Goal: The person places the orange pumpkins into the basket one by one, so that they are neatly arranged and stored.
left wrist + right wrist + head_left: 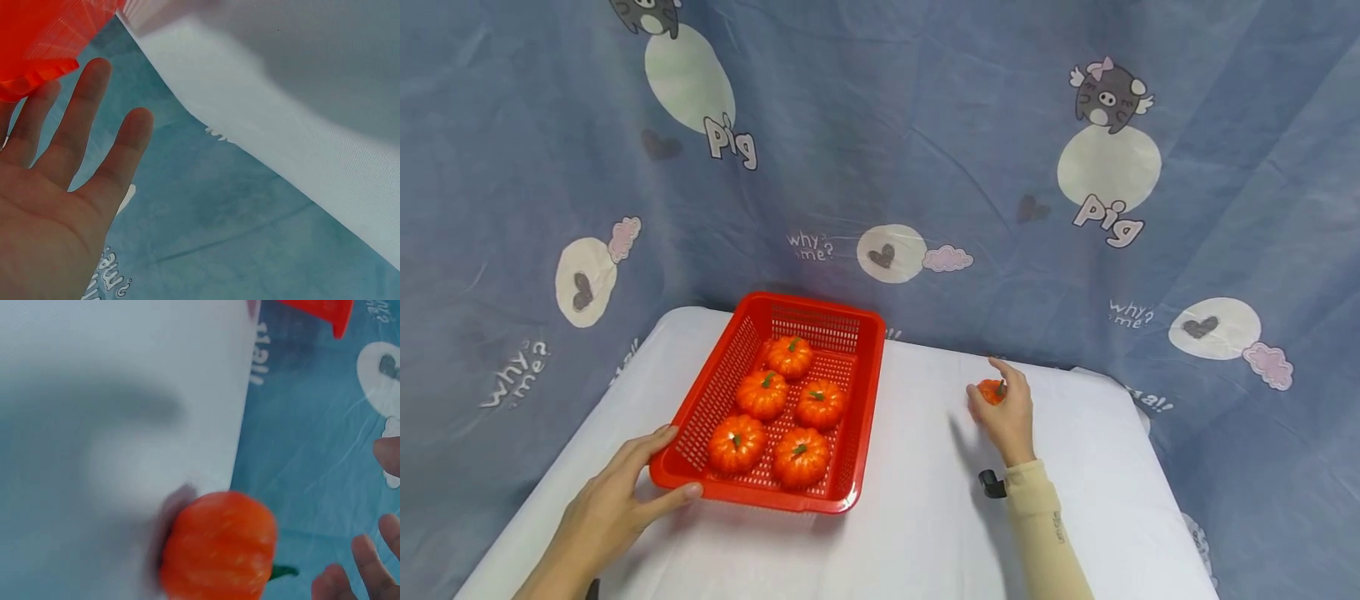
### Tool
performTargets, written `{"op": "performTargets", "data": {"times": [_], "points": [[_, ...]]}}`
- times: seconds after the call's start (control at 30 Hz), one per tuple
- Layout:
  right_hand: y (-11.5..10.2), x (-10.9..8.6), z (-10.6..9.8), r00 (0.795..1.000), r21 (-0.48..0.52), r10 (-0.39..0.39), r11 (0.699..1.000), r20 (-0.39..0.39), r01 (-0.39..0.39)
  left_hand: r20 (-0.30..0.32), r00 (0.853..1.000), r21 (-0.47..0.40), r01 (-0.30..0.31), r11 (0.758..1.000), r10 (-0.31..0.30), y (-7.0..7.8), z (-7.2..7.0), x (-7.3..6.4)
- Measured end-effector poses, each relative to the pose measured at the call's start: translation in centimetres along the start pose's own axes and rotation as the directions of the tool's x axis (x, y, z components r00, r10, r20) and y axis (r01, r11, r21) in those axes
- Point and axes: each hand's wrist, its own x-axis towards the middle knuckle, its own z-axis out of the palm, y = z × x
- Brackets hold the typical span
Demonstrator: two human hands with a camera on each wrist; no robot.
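A red perforated plastic basket (767, 498) stands on the white table, holding several small orange pumpkins (801, 457) with green stems. My left hand (601, 500) spans its near left corner, thumb at the front rim and fingers at the left side. Those fingers (130, 140) look straight and spread in the left wrist view, some touching the basket. Over to the right, my right hand (1009, 417) is poised around a single pumpkin (219, 547), thumb and fingers apart. In the right wrist view its fingers (370, 565) stand clear of that pumpkin's stem side.
The white tabletop (917, 467) runs between the basket and the lone pumpkin. Behind and beside the table hangs a blue printed curtain (925, 167). A small black device (992, 484) sits at the right wrist, by the beige sleeve (1043, 525).
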Motion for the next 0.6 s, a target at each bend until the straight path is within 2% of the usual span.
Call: {"op": "performTargets", "data": {"times": [0.6], "points": [[3.3,-0.4,-1.2,0.987,-0.087,0.136,0.988,0.087,-0.129,-0.037,0.999,0.003,-0.017,1.000,0.017,-0.1,0.1,0.0]]}}
